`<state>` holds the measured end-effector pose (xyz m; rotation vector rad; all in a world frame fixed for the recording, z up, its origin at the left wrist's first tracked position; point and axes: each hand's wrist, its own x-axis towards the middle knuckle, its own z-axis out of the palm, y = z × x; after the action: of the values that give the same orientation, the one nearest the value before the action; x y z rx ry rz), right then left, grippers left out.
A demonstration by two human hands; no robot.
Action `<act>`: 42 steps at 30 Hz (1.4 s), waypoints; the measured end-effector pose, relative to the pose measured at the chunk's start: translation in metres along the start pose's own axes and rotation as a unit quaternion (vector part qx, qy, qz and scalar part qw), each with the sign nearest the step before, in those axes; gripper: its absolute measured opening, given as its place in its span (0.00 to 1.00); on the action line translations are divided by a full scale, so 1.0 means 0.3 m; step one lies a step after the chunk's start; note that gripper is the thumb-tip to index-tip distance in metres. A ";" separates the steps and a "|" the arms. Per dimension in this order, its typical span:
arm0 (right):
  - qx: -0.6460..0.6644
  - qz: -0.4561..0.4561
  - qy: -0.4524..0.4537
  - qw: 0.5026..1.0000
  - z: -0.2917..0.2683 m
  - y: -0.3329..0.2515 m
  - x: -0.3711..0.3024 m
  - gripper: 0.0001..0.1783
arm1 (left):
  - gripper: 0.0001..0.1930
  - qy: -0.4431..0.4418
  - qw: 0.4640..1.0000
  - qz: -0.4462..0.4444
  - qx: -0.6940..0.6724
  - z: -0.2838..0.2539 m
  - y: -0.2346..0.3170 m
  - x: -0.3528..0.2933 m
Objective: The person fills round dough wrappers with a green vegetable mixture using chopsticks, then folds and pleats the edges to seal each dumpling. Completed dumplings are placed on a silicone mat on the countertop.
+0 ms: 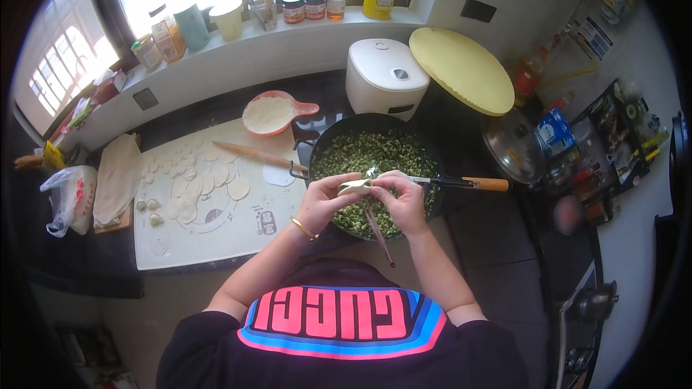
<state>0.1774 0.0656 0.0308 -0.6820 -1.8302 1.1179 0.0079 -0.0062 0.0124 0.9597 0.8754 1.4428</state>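
Note:
Over the wok (375, 122), my left hand (323, 203) and my right hand (404, 205) pinch a folded dumpling wrapper (354, 187) between their fingertips. The left hand wears a gold bangle. Chopped green filling (360, 147) lies in the wok below. A pair of brownish chopsticks (379, 235) rests there, slanting toward me between my hands. To the right of my right hand, a wooden-ended handle (484, 184) sticks out past the rim. Round dough wrappers (209, 184) lie on the pale mat (173, 251) at left, with a few small dough lumps (155, 219) near its left edge.
A rolling pin (252, 155) lies across the mat toward the wok. Behind it sits a red bowl of flour (268, 115). A white rice cooker (386, 75) and yellow round board (461, 70) stand beyond the wok. Cloth-like folded sheet (119, 179) and plastic bag (72, 198) lie far left.

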 end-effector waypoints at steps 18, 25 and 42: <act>-0.159 -0.144 0.024 0.976 0.014 -0.024 0.019 0.06 | 0.21 -0.010 0.999 -0.003 0.031 0.004 0.004 0.006; -0.200 -0.231 0.010 0.952 0.012 -0.059 0.044 0.05 | 0.21 -0.011 0.999 -0.005 0.037 -0.003 0.010 0.008; -0.172 -0.221 -0.066 0.958 0.042 -0.076 0.072 0.06 | 0.30 0.027 0.973 0.075 0.218 0.018 0.062 0.004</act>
<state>0.1556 0.0671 0.0566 -0.3617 -2.1801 0.5670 0.0055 -0.0067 0.0316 1.3411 1.2131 1.4360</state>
